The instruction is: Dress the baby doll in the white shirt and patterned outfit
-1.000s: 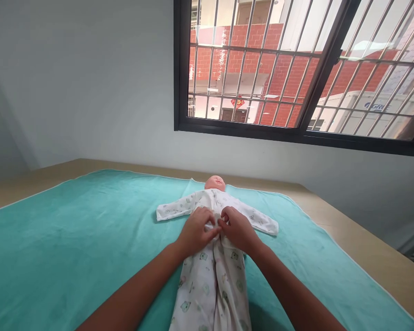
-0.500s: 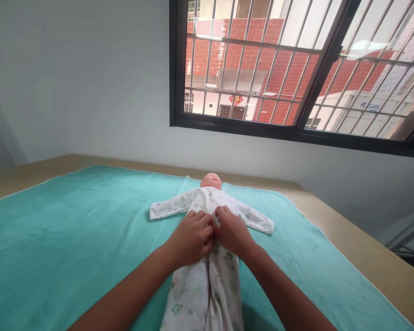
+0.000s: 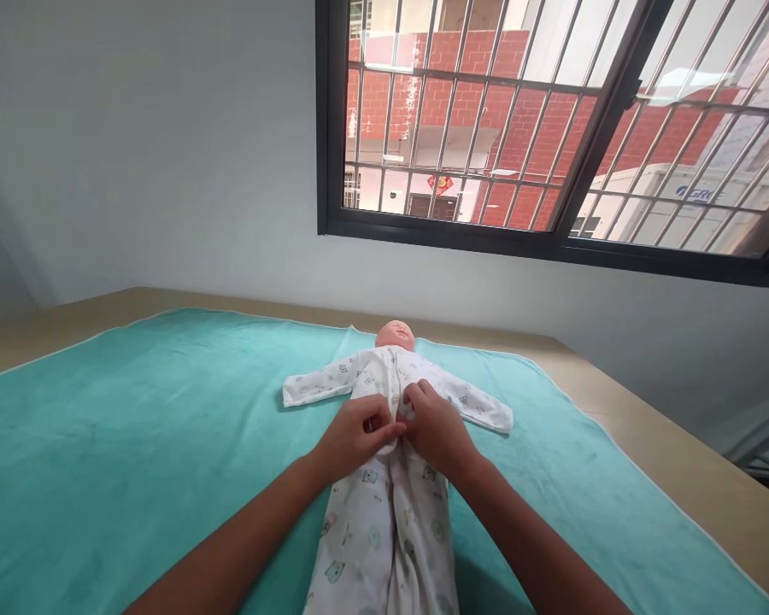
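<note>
A baby doll (image 3: 396,336) lies on its back, its head toward the wall. It wears a white, animal-print baby romper (image 3: 372,547) with both sleeves spread sideways. Over the romper's middle, my left hand (image 3: 357,436) pinches the edge of the front opening, thumb stretched toward the other hand. My right hand (image 3: 432,427) has its fingers curled on the facing edge, right beside the left thumb. The fingertips almost meet at the front seam, and the fastening between them is hidden. Above the hands the front runs closed up to the neck.
A turquoise blanket (image 3: 167,427) is spread under the doll on a wooden table (image 3: 698,436). Behind it rises a pale wall (image 3: 167,154) with a dark-framed, barred window (image 3: 449,235). Dark metal parts show at the far right edge.
My left hand has shifted slightly down, and its thumb now stretches out along the seam. The right hand stays nearly in place. The doll and romper lie as before.
</note>
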A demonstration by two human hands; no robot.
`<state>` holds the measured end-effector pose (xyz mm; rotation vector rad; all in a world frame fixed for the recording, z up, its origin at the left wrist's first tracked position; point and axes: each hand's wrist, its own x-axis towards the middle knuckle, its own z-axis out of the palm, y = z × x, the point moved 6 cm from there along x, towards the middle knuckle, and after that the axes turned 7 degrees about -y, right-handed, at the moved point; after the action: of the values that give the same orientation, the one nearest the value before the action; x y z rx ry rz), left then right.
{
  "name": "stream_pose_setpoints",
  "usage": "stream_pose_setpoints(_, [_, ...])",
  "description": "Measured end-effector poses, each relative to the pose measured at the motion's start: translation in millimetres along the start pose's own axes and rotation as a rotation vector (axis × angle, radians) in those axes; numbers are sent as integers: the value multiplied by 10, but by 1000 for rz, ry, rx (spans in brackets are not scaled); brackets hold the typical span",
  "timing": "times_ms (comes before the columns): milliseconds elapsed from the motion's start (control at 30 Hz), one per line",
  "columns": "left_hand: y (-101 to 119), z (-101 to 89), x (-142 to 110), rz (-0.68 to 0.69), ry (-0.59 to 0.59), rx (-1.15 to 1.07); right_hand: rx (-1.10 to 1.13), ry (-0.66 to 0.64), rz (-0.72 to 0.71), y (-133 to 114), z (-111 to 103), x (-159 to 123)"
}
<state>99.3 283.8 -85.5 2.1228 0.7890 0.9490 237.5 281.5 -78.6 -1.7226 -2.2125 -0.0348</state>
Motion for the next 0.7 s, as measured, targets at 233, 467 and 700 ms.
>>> stream_pose_setpoints(233, [-215, -89, 12, -145, 245, -16, -96, 37, 76, -62, 39, 7])
stream_pose_setpoints(467, [-142, -80, 277, -129, 205, 210, 146, 106, 102, 69, -25, 36])
stream_pose_setpoints(700, [-75, -87, 537, -168, 94, 69, 610, 38, 194, 390, 37, 158])
